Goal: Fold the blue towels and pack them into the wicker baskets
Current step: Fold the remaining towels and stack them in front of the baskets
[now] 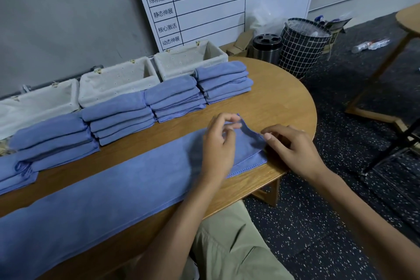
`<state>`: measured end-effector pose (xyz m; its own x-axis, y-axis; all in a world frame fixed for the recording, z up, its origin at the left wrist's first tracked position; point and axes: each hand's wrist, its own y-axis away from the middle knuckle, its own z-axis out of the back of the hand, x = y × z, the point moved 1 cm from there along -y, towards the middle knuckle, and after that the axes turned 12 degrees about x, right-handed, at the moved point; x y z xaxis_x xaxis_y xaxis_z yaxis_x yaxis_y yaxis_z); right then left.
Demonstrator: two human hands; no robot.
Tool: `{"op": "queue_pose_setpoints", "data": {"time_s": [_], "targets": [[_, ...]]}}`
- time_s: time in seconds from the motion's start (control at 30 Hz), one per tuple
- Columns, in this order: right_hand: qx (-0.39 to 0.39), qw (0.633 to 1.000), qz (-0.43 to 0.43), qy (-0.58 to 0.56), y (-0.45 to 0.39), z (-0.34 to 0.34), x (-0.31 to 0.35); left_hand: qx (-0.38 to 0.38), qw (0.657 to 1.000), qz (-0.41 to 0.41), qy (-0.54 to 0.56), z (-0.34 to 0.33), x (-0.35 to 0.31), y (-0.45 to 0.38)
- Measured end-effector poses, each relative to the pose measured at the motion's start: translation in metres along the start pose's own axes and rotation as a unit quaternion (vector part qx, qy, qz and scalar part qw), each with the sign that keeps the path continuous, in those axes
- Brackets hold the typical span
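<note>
A long blue towel (pixel 109 191) lies folded lengthwise along the near edge of the wooden table (pixel 279 102). My left hand (pixel 219 145) pinches its far right corner and lifts it off the table. My right hand (pixel 293 148) pinches the same short edge nearer the table's rim. Several stacks of folded blue towels (pixel 175 100) stand in a row behind it. Three cloth-lined wicker baskets (pixel 118 79) line the wall, and no towels show inside them.
A white chart board (pixel 204 2) leans on the wall behind the baskets. On the dark speckled floor to the right stand a grid-patterned bin (pixel 302 50) and a metal canister (pixel 267 46). A second wooden table (pixel 406 20) is at far right. My knee is below the table.
</note>
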<state>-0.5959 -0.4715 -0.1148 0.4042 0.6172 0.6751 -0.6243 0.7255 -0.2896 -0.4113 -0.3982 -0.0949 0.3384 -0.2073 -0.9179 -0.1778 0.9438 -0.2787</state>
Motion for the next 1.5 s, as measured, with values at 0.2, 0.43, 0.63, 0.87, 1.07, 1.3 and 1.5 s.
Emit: {"op": "queue_pose_setpoints", "data": {"time_s": [0.2,0.43,0.63,0.87,1.07,1.3,1.5], "targets": [[0.022,0.999,0.004,0.045,-0.009,-0.009,0.005,0.219,0.882,-0.053,-0.415,-0.002,0.023,0.012],[0.015,0.997,-0.076,-0.024,-0.010,-0.011,0.008,0.149,0.891,-0.087,-0.420,0.009,0.013,0.019],[0.000,0.989,-0.119,-0.084,-0.006,-0.009,0.016,0.170,0.876,-0.110,-0.437,0.007,0.005,0.016],[0.009,0.988,-0.122,-0.098,-0.009,-0.001,0.023,0.129,0.874,-0.159,-0.441,0.018,0.002,0.022],[0.054,0.989,-0.121,-0.066,-0.023,0.003,0.013,0.173,0.848,-0.189,-0.464,0.016,0.012,0.024],[0.037,0.992,-0.115,0.047,-0.014,-0.005,0.011,0.148,0.861,-0.136,-0.468,0.018,0.015,0.035],[0.000,0.988,-0.084,0.129,-0.011,-0.007,0.011,0.107,0.878,-0.105,-0.455,0.037,0.019,0.058]]}}
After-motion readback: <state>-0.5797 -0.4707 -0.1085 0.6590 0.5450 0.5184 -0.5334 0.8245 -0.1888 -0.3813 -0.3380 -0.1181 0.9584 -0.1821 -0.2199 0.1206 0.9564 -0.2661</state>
